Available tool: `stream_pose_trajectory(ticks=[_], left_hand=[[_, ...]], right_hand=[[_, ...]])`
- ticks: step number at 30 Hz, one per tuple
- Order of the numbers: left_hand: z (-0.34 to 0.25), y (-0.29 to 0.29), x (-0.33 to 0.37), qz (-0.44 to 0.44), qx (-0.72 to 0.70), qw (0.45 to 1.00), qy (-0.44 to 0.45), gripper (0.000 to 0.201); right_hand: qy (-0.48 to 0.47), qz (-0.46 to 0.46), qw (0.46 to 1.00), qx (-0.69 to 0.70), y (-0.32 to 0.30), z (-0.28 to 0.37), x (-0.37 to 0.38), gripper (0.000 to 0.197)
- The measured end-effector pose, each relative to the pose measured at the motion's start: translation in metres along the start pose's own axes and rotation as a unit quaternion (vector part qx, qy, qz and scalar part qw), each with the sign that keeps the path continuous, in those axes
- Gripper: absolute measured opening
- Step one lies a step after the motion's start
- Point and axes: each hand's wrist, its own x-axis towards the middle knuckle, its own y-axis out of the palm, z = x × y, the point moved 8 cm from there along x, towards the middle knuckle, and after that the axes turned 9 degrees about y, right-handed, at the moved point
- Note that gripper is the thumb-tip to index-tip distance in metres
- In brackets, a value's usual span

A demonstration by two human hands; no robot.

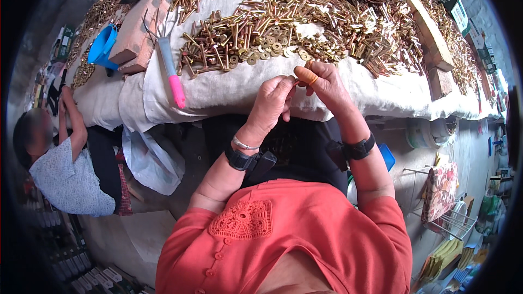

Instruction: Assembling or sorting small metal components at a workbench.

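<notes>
- The heap of bolts (231,35) fills the upper middle of the frame: slim metal shafts, shiny, golden with some reddish tint.
- At its lower edge lie flat round washers (277,47), each with a hole in the centre.
- Under them is a pale woven cloth (229,95), wrinkled, hanging over the front edge.
- In the upper left, a hand rake (168,60) shows curved tines, a greyish handle and a pink end.
- Your left hand (272,100) is narrow, fingertips pinched on a small reddish piece (296,83), at the centre; its kind I cannot tell.
- Your right hand (326,84) has curled fingers just beside it; whether it also grips the piece, I cannot tell.
</notes>
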Motion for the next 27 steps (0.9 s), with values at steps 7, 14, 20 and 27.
stream_pose_trajectory(ticks=[7, 14, 20, 27], left_hand=[[-0.003, 0.008, 0.000, -0.045, -0.078, 0.996, 0.026, 0.027], [0.003, -0.044, 0.010, -0.169, -0.074, 0.982, 0.029, 0.028], [0.001, -0.009, -0.005, -0.075, -0.084, 0.993, -0.019, 0.026], [0.001, -0.009, -0.012, -0.044, -0.079, 0.996, -0.026, 0.022]], right_hand=[[-0.077, -0.013, 0.991, 0.113, 0.027, 0.009, 0.001, 0.061], [-0.228, -0.099, 0.967, -0.056, 0.036, 0.037, -0.028, 0.044], [-0.233, -0.118, 0.965, 0.003, 0.011, 0.029, -0.013, 0.024], [-0.121, -0.088, 0.987, -0.061, 0.011, 0.011, -0.002, 0.020]])
